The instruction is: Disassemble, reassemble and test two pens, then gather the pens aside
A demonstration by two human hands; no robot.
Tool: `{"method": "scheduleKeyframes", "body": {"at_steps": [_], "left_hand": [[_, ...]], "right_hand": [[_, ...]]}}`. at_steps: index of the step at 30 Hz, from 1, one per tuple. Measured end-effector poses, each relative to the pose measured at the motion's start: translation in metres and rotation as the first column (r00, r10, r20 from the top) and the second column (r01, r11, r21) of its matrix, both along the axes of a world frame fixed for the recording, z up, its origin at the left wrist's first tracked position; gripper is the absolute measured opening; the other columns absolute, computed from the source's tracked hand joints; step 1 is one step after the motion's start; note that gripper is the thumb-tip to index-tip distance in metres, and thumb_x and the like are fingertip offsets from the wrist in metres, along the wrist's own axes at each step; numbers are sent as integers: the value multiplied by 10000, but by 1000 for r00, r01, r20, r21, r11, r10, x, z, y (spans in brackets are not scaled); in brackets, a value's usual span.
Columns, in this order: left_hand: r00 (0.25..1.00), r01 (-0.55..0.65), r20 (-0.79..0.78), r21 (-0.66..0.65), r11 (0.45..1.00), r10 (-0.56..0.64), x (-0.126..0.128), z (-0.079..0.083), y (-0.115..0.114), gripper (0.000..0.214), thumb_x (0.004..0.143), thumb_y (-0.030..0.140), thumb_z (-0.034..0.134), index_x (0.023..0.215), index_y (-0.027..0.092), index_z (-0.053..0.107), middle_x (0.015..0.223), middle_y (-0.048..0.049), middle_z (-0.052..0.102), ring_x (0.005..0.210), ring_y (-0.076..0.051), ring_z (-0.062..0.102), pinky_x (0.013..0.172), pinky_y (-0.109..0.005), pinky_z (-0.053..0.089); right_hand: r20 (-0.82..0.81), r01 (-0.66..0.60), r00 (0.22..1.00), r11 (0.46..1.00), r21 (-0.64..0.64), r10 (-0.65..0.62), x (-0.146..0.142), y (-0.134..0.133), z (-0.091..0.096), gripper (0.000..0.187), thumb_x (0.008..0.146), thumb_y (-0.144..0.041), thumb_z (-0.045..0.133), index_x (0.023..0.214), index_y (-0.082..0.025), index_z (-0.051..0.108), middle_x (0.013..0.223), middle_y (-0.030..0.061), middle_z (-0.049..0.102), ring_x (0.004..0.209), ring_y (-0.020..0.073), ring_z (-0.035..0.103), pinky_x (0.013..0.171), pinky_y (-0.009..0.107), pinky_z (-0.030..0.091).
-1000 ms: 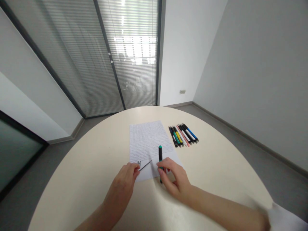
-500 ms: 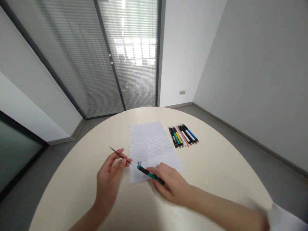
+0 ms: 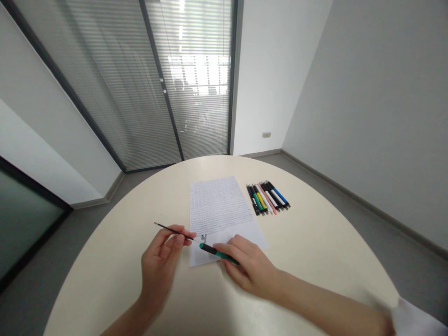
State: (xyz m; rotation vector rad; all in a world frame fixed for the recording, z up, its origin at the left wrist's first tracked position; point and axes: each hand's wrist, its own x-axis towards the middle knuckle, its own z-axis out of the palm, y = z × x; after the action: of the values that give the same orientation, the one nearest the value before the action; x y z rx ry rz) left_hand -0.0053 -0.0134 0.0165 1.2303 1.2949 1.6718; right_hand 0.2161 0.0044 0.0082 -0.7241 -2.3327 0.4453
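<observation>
My L hand point(image 3: 159, 266) has fingers pinching a thin black rod point(image 3: 173, 229), R hand point(image 3: 247, 266) fingers closed on a green-and-black plastic pen point(image 3: 219, 254), ends kept close, apparently to line them up, above the white handwritten sheet point(image 3: 220, 205).

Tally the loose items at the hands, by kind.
Thin black rod in the left hand fingers: the thin black rod: 1
Green-and-black pen body under the right hand: 1
White paper sheet with dense small text: 1
Small silvery part on the sheet: 1
Total: 4
</observation>
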Motion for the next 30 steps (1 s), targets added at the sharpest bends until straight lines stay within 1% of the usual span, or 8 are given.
{"method": "scheduleKeyframes", "body": {"at_steps": [3,8,15,19,23,26,28,30], "left_hand": [[1000,2,2,4,1000,-2,1,-1,-1,216,836,347,699,945,169,642,854,-47,729,793,-204,719,702,-299,604],[999,3,38,78,997,-6,3,-1,-3,149,865,296,681,959,186,647,866,-24,718,822,-177,711,719,-259,597],[999,37,-6,98,995,-37,3,2,-4,100,871,267,672,943,200,656,834,-10,731,759,-141,703,686,-209,589],[982,151,-122,74,986,-142,4,5,-7,54,871,232,653,913,209,679,854,-13,738,789,-149,706,728,-224,592],[932,230,-307,90,969,-193,4,5,-6,194,862,217,645,1055,225,663,1014,-36,704,853,-160,685,754,-242,584],[843,231,-520,121,965,-136,3,1,-1,191,868,179,624,1054,219,644,935,-27,682,755,-143,655,698,-241,566],[718,270,-690,152,951,-94,2,-4,3,145,880,152,598,1001,208,655,852,-23,673,741,-153,642,701,-261,551],[579,322,-814,176,930,-47,1,-11,6,153,899,145,567,1005,200,664,859,-41,676,794,-181,644,745,-301,548]], "right_hand": [[4,1,1000,1000,5,-1,0,1,0,315,942,-164,439,1250,-177,506,897,79,606,793,196,523,671,317,440],[10,5,1000,1000,4,-5,0,1,0,321,938,-159,435,1250,-176,508,896,79,604,795,198,519,673,318,435],[-4,6,1000,1000,0,-6,-1,1,2,320,940,-156,436,1250,-181,510,906,82,610,802,198,524,680,319,434],[0,-9,1000,1000,29,9,-2,2,3,310,941,-157,437,1241,-178,513,881,81,605,782,203,520,668,325,437],[-52,-4,999,1000,28,6,-1,1,2,320,942,-162,446,1260,-178,482,886,86,611,789,209,528,684,340,455],[-136,19,991,1000,-3,-19,0,0,1,337,937,-164,465,1273,-187,457,895,85,614,806,210,548,704,346,477],[-186,37,982,999,-19,-40,0,0,0,345,929,-162,481,1271,-198,452,889,77,608,800,204,557,704,340,486],[-237,53,970,998,-15,-55,1,0,-2,365,920,-153,499,1277,-207,442,894,70,603,802,197,565,710,332,491]]}}
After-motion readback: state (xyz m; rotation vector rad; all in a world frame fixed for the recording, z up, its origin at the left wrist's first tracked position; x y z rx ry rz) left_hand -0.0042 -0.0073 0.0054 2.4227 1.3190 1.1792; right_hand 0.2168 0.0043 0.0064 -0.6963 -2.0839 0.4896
